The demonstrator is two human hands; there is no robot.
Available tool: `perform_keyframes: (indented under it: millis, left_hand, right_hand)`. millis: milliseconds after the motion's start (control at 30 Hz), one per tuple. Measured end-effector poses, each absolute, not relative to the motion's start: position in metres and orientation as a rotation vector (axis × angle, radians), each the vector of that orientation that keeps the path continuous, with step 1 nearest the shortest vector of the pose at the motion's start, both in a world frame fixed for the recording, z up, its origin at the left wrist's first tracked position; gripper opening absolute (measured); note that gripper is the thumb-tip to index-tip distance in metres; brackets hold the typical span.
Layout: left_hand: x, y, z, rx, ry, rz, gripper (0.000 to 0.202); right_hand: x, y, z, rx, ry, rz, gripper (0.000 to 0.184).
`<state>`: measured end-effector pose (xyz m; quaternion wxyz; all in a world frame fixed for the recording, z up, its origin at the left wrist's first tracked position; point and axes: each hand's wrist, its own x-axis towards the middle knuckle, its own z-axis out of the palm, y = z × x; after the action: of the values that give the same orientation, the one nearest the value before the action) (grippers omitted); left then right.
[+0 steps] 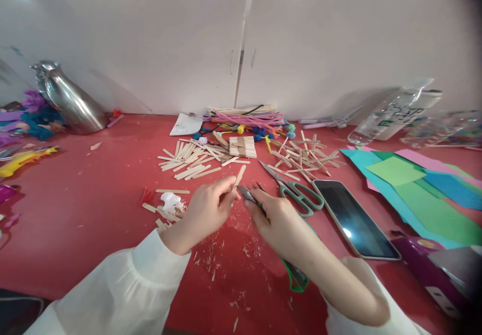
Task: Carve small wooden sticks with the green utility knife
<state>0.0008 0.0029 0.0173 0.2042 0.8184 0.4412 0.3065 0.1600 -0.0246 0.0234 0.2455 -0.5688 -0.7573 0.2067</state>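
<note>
My left hand (209, 209) pinches a wooden craft stick (239, 175) that points up and away over the red table (83, 214). My right hand (273, 217) is closed around a small cutting tool with a grey blade (246, 193), whose tip meets the stick's lower end. A green handle (297, 277) shows under my right forearm. Wood shavings (214, 259) lie scattered below both hands. A pile of loose craft sticks (188, 159) and a flat panel of joined sticks (243, 146) lie further back.
Green-handled scissors (297, 192) and a phone (354, 219) lie to the right, beside coloured paper sheets (422, 189). Pipe cleaners (248, 119), crossed sticks (305, 156), a plastic bottle (391, 114), a metal jug (70, 99) and white boards (150, 43) stand behind.
</note>
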Motion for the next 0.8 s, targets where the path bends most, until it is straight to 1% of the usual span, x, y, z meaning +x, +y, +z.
perform_keyframes:
  millis: [133, 267, 333, 467, 567, 700, 800]
  left_hand:
    - [0.001, 0.003, 0.018, 2.255, 1.219, 0.805, 0.028]
    - [0.000, 0.007, 0.016, 2.179, 1.199, 0.763, 0.036]
    - [0.000, 0.007, 0.016, 2.142, 1.183, 0.773, 0.037]
    - [-0.001, 0.006, 0.016, 2.124, 1.208, 0.788, 0.038]
    - [0.000, 0.006, 0.017, 2.147, 1.255, 0.825, 0.034]
    - [0.000, 0.008, 0.016, 2.134, 1.245, 0.900, 0.030]
    - [0.000, 0.009, 0.016, 2.064, 1.162, 0.925, 0.030]
  right_hand:
    - [0.158, -0.026, 0.020, -1.600, -2.126, 0.466, 0.018]
    - [0.158, -0.026, 0.019, -1.572, -2.096, 0.518, 0.017]
    - [0.159, -0.025, 0.021, -1.516, -2.023, 0.681, 0.017]
    - [0.160, -0.023, 0.026, -1.370, -1.711, 1.215, 0.021]
    - [0.159, -0.022, 0.029, -1.254, -1.443, 1.531, 0.020]
    - [0.160, -0.019, 0.029, -1.102, -1.178, 1.788, 0.021]
    - [0.161, -0.018, 0.030, -1.070, -1.133, 1.854, 0.020]
